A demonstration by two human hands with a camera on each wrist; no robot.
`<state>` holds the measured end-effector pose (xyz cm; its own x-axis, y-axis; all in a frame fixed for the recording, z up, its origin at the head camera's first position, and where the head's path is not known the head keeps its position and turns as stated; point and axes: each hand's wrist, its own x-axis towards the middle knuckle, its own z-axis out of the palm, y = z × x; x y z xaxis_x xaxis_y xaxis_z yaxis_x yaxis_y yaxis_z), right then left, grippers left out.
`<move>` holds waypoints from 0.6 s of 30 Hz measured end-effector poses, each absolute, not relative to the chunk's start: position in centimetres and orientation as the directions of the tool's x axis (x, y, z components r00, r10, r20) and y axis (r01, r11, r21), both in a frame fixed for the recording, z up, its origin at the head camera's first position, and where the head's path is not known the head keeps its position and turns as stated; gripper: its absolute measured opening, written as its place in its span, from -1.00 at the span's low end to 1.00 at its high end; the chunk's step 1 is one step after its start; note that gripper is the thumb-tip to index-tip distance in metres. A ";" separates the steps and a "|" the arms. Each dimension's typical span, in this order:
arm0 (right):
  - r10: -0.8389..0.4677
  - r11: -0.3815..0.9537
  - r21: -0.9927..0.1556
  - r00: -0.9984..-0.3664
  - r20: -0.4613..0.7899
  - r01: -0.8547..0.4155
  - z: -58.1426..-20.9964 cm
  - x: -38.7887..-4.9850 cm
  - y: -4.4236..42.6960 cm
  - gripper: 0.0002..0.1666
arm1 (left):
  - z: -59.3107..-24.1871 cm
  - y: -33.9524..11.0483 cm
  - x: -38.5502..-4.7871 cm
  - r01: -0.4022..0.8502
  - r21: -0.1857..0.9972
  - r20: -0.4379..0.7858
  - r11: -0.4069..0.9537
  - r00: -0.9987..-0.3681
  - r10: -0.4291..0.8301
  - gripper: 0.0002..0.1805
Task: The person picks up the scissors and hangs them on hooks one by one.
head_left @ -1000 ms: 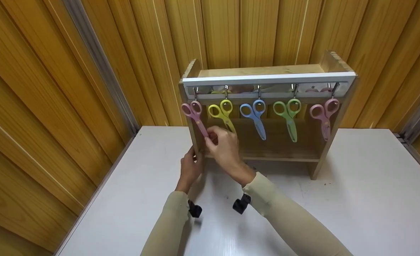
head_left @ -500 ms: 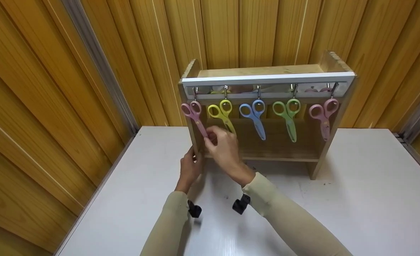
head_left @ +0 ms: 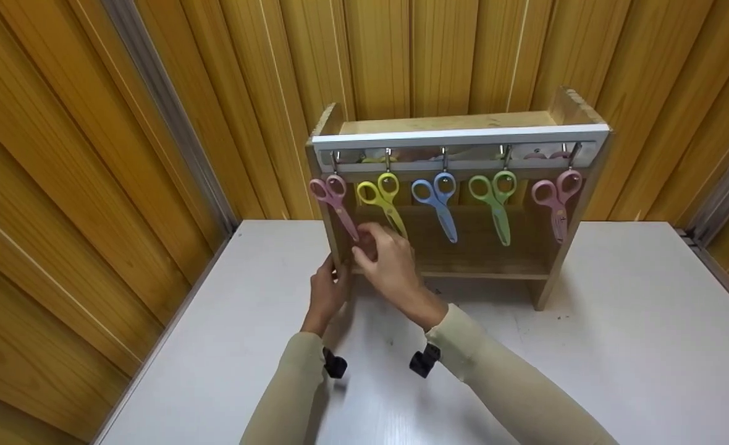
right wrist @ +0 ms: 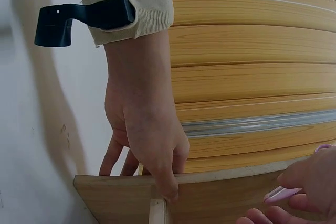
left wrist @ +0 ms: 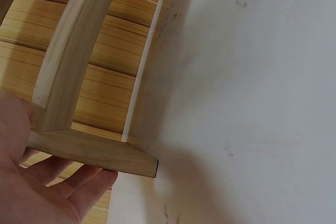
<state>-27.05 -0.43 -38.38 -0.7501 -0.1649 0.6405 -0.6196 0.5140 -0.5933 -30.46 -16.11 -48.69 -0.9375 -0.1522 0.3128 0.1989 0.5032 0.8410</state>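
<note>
In the head view, my left hand grips the lower left side panel of a wooden rack. The left wrist view shows that hand's fingers curled round the panel's edge. My right hand is beside the blade tip of the leftmost pink scissors, its thumb and forefinger parted around the now visible tip. Those scissors hang by one handle loop from a hook, slightly tilted. Yellow scissors hang just right of them, their tip partly behind my right hand. The right wrist view shows the pink blade near my fingers.
Blue scissors, green scissors and another pair of pink scissors hang from hooks further right. A white-edged metal strip bears the hooks. The rack stands on a white table before wood-patterned walls.
My right thumb and forefinger have parted from the leftmost pink scissors' tip, which now shows. The view has shifted slightly. My left hand keeps its grip on the rack.
</note>
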 end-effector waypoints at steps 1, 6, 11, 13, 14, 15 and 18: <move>-0.171 0.514 -0.594 -0.753 0.636 -0.618 -38.4 -27.0 -0.4 -0.64 | -48.7 -16.1 -30.4 0.189 0.844 0.303 0.502 -0.940 -0.156 -0.51; -0.188 0.517 -0.590 -0.755 0.629 -0.620 -38.8 -26.4 0.0 -0.57 | -48.5 -16.3 -30.3 0.167 0.851 0.278 0.498 -0.947 -0.159 -0.50; -0.214 0.517 -0.581 -0.752 0.623 -0.628 -39.2 -25.9 0.8 -0.53 | -48.4 -16.5 -30.2 0.198 0.836 0.312 0.512 -0.939 -0.146 -0.52; -0.240 0.510 -0.565 -0.738 0.631 -0.649 -39.5 -25.6 1.3 -0.52 | -48.3 -16.6 -30.0 0.187 0.830 0.305 0.525 -0.941 -0.147 -0.51; -0.256 0.507 -0.553 -0.728 0.636 -0.661 -39.7 -25.4 1.7 -0.51 | -48.1 -16.7 -29.8 0.175 0.826 0.297 0.535 -0.943 -0.151 -0.49; -0.275 0.501 -0.538 -0.715 0.643 -0.678 -39.9 -25.2 2.1 -0.50 | -48.1 -16.8 -29.7 0.164 0.819 0.294 0.550 -0.943 -0.156 -0.47; -0.335 0.504 -0.470 -0.665 0.667 -0.725 -40.6 -24.8 3.7 -0.46 | -47.8 -17.1 -29.0 0.151 0.777 0.308 0.611 -0.938 -0.159 -0.41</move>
